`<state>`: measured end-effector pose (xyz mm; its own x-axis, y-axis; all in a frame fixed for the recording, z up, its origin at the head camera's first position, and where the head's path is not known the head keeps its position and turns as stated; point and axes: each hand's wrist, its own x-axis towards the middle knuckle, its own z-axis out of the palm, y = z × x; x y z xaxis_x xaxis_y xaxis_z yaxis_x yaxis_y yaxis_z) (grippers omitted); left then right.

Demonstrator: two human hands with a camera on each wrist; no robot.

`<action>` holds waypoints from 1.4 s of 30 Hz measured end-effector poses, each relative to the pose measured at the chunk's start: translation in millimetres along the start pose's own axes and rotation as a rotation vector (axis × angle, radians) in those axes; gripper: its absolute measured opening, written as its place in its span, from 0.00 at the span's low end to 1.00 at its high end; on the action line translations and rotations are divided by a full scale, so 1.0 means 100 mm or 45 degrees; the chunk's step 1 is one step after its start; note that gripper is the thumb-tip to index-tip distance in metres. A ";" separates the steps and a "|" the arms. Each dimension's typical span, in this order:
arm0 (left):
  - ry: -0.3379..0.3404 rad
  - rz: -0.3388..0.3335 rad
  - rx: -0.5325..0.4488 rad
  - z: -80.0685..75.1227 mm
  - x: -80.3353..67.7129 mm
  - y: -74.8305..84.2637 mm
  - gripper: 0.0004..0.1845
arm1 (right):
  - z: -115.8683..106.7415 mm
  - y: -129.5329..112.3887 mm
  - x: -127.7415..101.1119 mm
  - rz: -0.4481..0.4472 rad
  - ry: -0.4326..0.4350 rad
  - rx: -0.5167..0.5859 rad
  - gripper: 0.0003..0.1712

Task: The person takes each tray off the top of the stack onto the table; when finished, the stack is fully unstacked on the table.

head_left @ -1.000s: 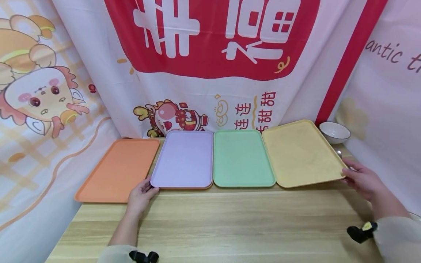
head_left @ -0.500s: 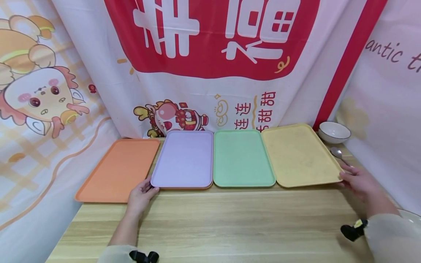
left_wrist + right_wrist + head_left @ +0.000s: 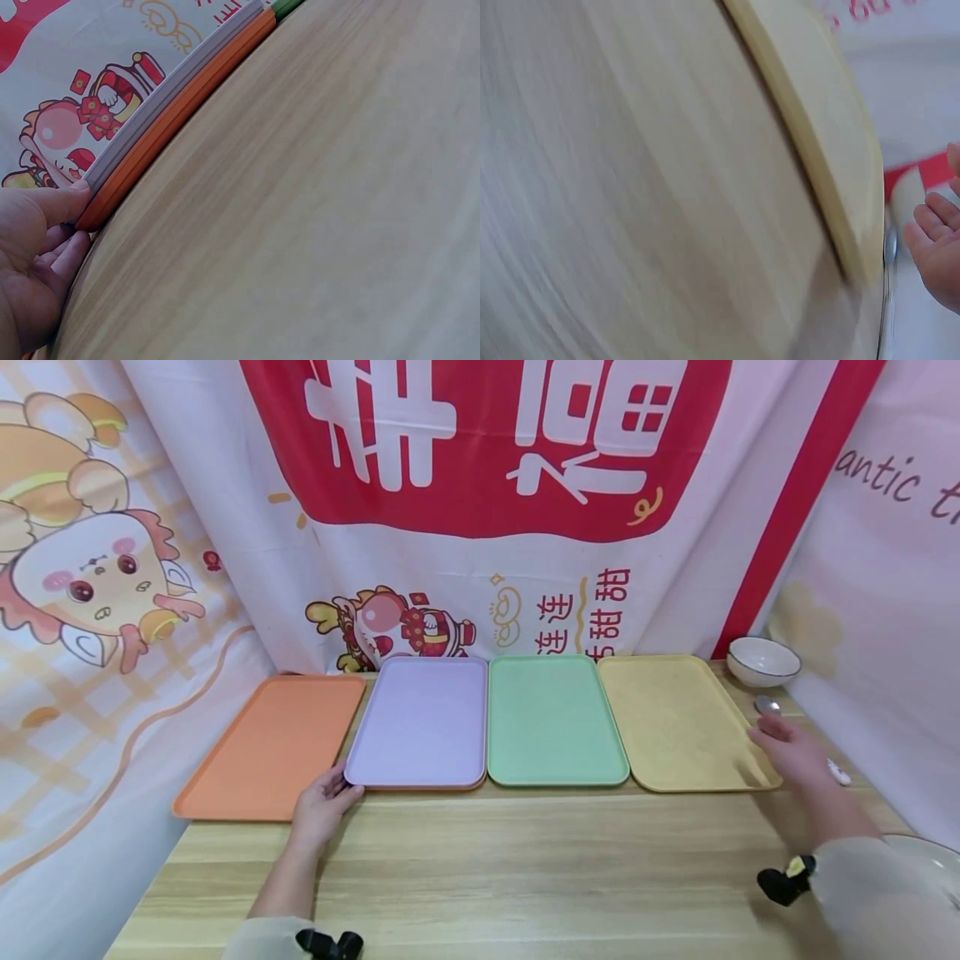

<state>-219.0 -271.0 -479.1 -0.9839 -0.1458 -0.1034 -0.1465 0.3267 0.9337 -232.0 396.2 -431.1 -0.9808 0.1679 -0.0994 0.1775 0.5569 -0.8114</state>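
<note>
Four trays would be too many to count, so several trays stand in a row. My left hand (image 3: pixel 324 806) pinches the near left corner of the purple tray (image 3: pixel 423 722), thumb on its rim and fingers low at the side. Directly beneath that tray lies an orange tray (image 3: pixel 161 135). My right hand (image 3: pixel 795 756) hovers by the right edge of the yellow tray (image 3: pixel 682 727), fingers apart from it and holding nothing. Between the purple and yellow trays sits the green tray (image 3: pixel 557 720). Another orange tray (image 3: pixel 273 747) lies slanted at the far left.
A white bowl (image 3: pixel 763 664) stands at the back right corner. In front of it lies a spoon (image 3: pixel 767 704), partly hidden by my right hand. A plate (image 3: pixel 926 852) shows at the right edge. Printed cloth (image 3: pixel 480 568) hangs behind the wooden table (image 3: pixel 525 877).
The yellow tray's right side has swung toward me, and it now lines up with the green tray. My right hand has let go of it and moved left. The left hand stays put.
</note>
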 end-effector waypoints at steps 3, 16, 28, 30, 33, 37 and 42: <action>-0.001 0.000 -0.001 0.00 0.01 0.00 0.36 | 0.19 -0.19 0.02 -0.077 -0.031 0.072 0.42; 0.010 0.038 -0.017 0.01 0.02 -0.02 0.36 | 1.12 -0.83 0.03 -0.168 -0.188 0.249 0.35; 0.014 0.035 -0.004 0.01 0.02 -0.02 0.36 | 1.91 -1.27 -0.08 -0.235 -0.369 0.286 0.32; 0.014 0.031 -0.002 0.01 0.02 -0.02 0.35 | 2.03 -1.34 -0.10 -0.253 -0.396 0.283 0.32; 0.009 0.022 -0.004 0.01 0.02 -0.02 0.35 | 2.21 -1.42 -0.14 -0.294 -0.425 0.272 0.32; 0.006 0.019 0.002 0.00 0.03 -0.02 0.35 | 2.41 -1.52 -0.21 -0.352 -0.446 0.246 0.32; 0.012 0.027 0.006 0.00 0.04 -0.03 0.35 | 2.65 -1.64 -0.31 -0.330 -0.470 0.282 0.33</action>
<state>-222.1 -272.4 -482.8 -0.9858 -0.1475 -0.0806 -0.1263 0.3340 0.9341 -252.1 84.0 -447.4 -0.9608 -0.2740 -0.0431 -0.0578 0.3496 -0.9351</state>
